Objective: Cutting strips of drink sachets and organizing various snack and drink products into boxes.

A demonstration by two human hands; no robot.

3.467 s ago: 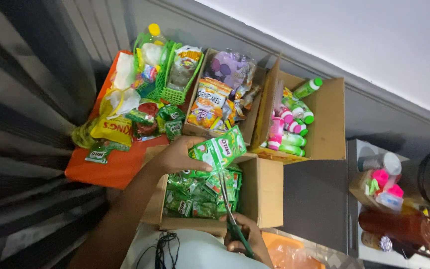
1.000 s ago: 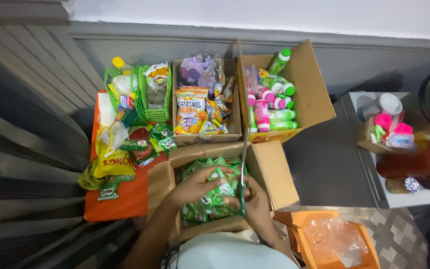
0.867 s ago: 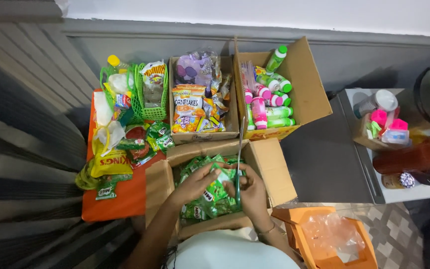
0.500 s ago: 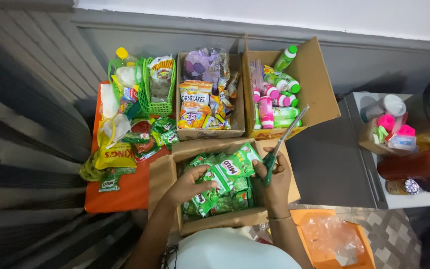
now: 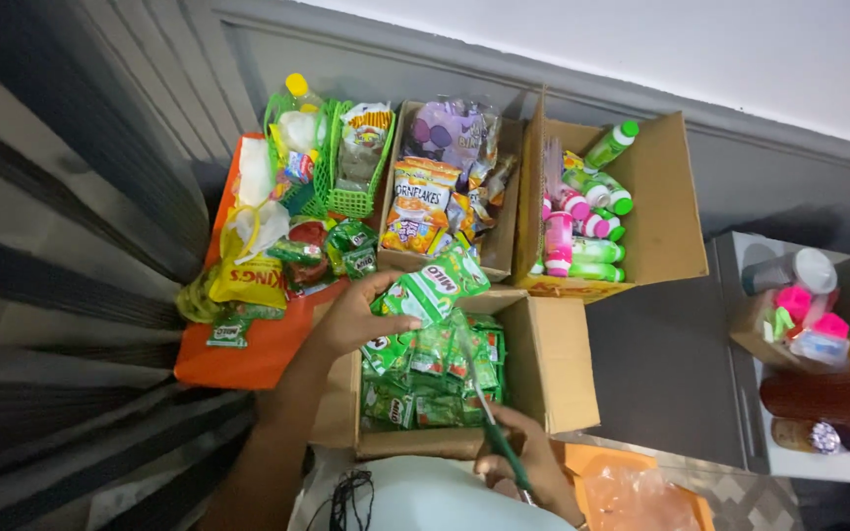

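1. Your left hand gripped a strip of green sachets, lifted just above the open box in front of you, its lower end trailing into the box.
2. Your right hand was closed around the handles of green scissors, blades pointing up into the box toward the strip.
3. The box held more green sachets, packed loosely; its flaps stood open on both sides.
4. Risk, as I judge it: the blades sat close to the packed sachets, so a cut made low could nick a pack and spill powder.
5. Risk: the strip was held at one end only, so it could swing or twist against the blades and the cut might run through a sachet instead of a seam.
6. Risk: your left fingers were near the strip's upper end, so a cut taken high would bring the blades close to them.
7. Behind the box stood a carton of cereal packs and another of bottles.
8. To the left lay a green basket and yellow bags on an orange tray.
9. At the right, a grey worktop carried pink-lidded jars.
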